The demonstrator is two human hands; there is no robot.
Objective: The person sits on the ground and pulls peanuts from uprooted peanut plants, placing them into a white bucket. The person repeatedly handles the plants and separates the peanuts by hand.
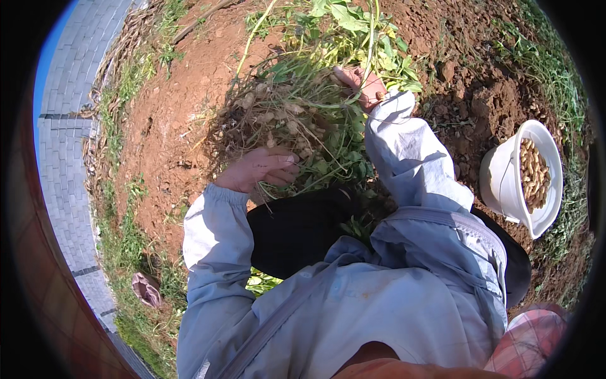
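Observation:
A bunch of uprooted peanut plants (289, 116) lies before me, its tangled roots bearing soil-covered pods. My right hand (363, 87) is closed around the green stems at the far right of the bunch. At the near edge of the root mass, my left hand (261, 168) has its fingers curled and its thumb laid over them, touching the roots and pods. Whatever may be between those left fingers is hidden. Leafy peanut tops (341, 28) spread beyond the right hand.
To the right stands a tilted white plastic bucket (497, 175) holding picked peanuts (534, 175). Loose reddish soil (161, 109) surrounds the plants. A paved strip (66, 161) runs along the left behind weeds and dry stalks. A crumpled pinkish bag-like object (147, 290) lies on the grass.

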